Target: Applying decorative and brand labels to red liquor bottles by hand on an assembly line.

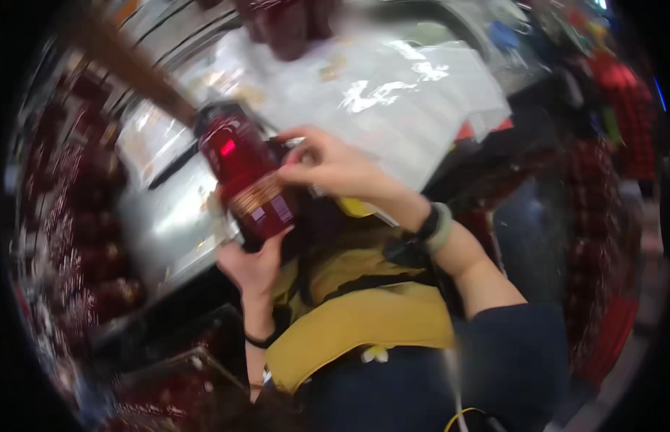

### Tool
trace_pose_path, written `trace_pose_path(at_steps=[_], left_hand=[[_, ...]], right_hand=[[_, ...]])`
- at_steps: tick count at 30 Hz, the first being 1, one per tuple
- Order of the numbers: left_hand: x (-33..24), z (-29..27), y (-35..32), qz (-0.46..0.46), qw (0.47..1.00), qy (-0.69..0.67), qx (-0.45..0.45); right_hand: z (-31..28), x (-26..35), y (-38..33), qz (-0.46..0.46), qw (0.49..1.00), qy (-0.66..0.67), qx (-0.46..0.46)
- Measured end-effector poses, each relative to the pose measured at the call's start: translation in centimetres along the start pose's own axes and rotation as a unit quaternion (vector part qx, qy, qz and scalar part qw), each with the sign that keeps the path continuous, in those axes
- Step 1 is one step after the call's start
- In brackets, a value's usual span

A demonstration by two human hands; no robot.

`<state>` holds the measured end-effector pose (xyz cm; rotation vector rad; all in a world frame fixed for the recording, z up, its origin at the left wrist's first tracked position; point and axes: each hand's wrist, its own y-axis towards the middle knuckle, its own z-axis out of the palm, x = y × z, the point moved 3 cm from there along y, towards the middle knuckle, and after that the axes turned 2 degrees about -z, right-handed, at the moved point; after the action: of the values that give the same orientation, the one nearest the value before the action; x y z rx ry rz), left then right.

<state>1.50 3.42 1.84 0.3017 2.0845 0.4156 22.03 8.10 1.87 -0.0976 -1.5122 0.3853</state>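
Note:
My left hand is closed around the lower end of a dark red bottle. The bottle lies tilted, its dark cap pointing away and to the left, and pale label marks face up near its base. Beside the bottle's right side is my right hand, thumb and fingers curled into a pinch. Something small and pinkish shows at those fingertips, too blurred to name. Whether the right fingertips touch the bottle I cannot tell.
A shiny white sheet covers the table beyond my hands, with dark red containers at its far side. A brown post slants in at the upper left. Many red bottles stand in rows at left. Something yellow lies under my right forearm.

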Motion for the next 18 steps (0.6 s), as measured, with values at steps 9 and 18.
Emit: trace_pose_path(at_steps=[9,18], left_hand=[[0.2,-1.0,-0.9,0.002,1.0,-0.027,-0.01],[1.1,-0.7,-1.0,0.036,0.999,-0.03,0.015]], right_hand=[[2.7,0.3,-0.7,-0.074,0.997,-0.005,-0.018],[2.7,-0.2,0.1,-0.089,0.996,-0.003,0.002]])
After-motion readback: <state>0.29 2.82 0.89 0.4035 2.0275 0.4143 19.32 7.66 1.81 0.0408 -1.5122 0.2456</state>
